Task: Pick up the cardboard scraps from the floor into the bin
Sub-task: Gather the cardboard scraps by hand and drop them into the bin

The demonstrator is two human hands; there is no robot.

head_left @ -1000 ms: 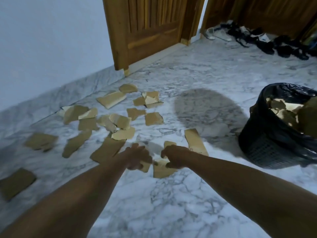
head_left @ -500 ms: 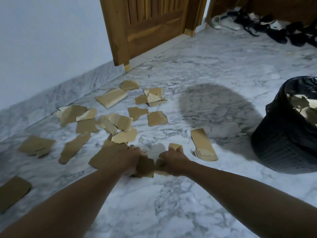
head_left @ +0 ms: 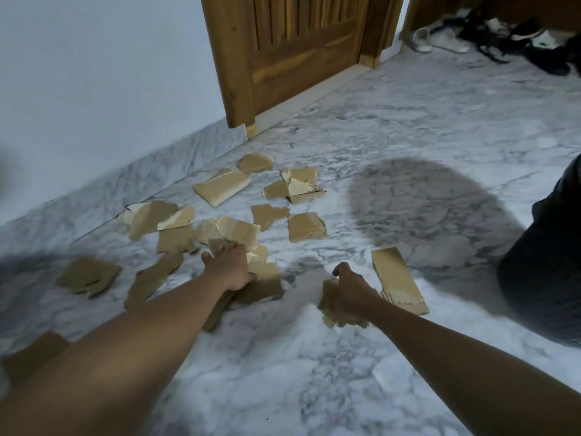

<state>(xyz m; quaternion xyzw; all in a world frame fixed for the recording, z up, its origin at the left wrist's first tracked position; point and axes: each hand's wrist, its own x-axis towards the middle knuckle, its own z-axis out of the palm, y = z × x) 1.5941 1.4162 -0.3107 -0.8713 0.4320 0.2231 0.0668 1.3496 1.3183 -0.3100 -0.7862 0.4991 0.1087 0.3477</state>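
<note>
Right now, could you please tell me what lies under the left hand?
Brown scraps stick out from under the left hand, on the floor. Whether it grips any of them is hidden by the hand itself.

Dim, cool, bluish light lies flat over the white-and-grey veined marble floor (head_left: 314, 388). A big, soft-edged round shadow (head_left: 424, 209) sits mid-floor, with a fainter dark patch (head_left: 22, 269) at the left edge. Motion blur smears the right hand (head_left: 349, 287) and the torn brown cardboard scraps (head_left: 334, 314) it grips. The black bin (head_left: 547, 278) at the right edge is soft too. Wide-angle bend tilts the brown slatted wooden door (head_left: 298, 51).
</note>
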